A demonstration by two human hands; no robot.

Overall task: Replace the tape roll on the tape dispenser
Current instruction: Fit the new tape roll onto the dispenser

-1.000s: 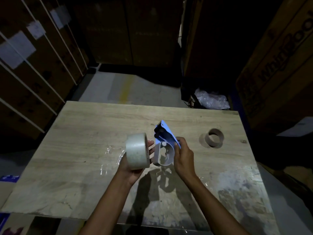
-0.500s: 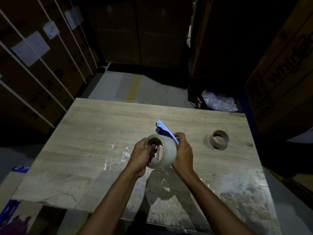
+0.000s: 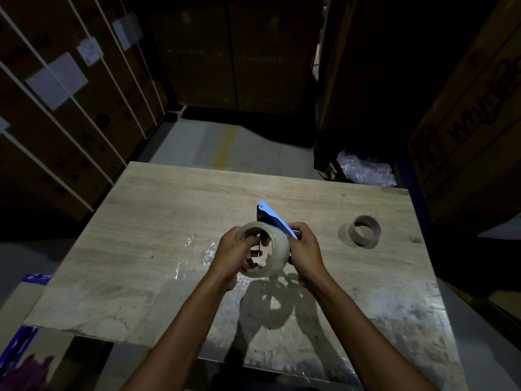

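A full roll of clear tape [image 3: 277, 256] sits over the hub of a blue tape dispenser [image 3: 271, 217], held above the middle of the wooden table [image 3: 158, 218]. My left hand [image 3: 235, 256] grips the roll, with fingers reaching into its centre hole. On the right side, my right hand [image 3: 306, 253] holds the dispenser body, most of which is hidden behind the roll and the hand. Only the blue top part shows. An empty brown cardboard core [image 3: 364, 230] lies on the table to the right.
Scraps of clear film [image 3: 197, 249] lie on the table left of my hands. Stacked cardboard boxes [image 3: 465, 131] stand close on the right and left. A crumpled plastic bag [image 3: 363, 170] lies beyond the table's far right edge.
My left hand brought the tape roll rightward from beside the dispenser onto its hub. The grey hub, visible before, is now covered by the roll.
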